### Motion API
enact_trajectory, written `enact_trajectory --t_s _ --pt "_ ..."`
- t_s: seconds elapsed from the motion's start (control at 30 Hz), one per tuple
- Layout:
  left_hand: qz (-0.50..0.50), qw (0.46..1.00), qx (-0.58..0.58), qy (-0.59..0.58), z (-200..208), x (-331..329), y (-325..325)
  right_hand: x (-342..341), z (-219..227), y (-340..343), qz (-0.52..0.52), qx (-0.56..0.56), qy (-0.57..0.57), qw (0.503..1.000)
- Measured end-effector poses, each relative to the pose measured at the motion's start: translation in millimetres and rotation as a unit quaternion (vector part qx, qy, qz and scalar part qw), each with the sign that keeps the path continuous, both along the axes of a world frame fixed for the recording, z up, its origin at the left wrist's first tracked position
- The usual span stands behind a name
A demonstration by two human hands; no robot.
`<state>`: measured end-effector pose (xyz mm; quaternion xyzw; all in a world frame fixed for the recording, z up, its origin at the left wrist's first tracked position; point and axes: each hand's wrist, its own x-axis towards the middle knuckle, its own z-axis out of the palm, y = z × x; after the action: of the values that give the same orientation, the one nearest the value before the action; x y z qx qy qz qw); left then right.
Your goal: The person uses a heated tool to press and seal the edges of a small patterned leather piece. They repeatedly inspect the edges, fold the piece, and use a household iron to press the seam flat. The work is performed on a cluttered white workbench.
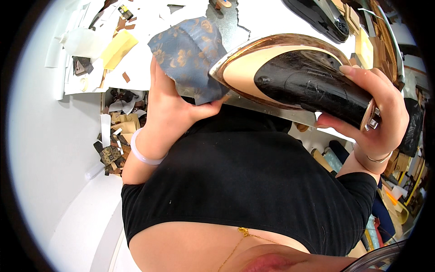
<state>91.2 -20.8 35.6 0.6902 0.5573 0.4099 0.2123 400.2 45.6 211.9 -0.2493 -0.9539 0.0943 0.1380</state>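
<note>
My left hand (174,97) holds up a blue-grey piece of fabric (188,54) with a gold-brown floral pattern, thumb at its lower edge and the other fingers hidden behind it. My right hand (380,99) grips a clothes iron (303,77) with a black top, a cream band and a shiny copper-coloured rim. The iron lies tilted, its pointed tip toward the left and against the right side of the fabric. Whether something stiff sits under the fabric I cannot tell. Both hands are above the front edge of a white table (149,22).
On the table's left lie a yellow piece (118,49), a translucent white bottle (84,43) and several brown scraps. A glossy black object (319,18) is at the far right, beside stacked wooden pieces (383,59). Offcuts (120,136) pile up below the table at left.
</note>
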Motion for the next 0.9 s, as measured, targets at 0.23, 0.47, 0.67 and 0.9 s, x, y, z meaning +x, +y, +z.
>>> enact_trajectory --t_s 0.23,0.47,0.67,0.9 --pt "-0.032 0.992 -0.047 -0.111 1 4 -1 2 0 -7 -0.036 0.019 0.001 0.999" --pt "0.004 0.998 -0.024 -0.060 3 8 -1 -2 0 -12 -0.058 0.022 -0.002 0.998" --pt "-0.025 0.997 -0.014 -0.076 6 19 -1 -1 6 -3 -0.038 0.049 0.006 0.998" --pt "-0.032 0.997 -0.046 -0.048 9 14 -4 -2 6 9 -0.030 0.044 0.018 0.998"
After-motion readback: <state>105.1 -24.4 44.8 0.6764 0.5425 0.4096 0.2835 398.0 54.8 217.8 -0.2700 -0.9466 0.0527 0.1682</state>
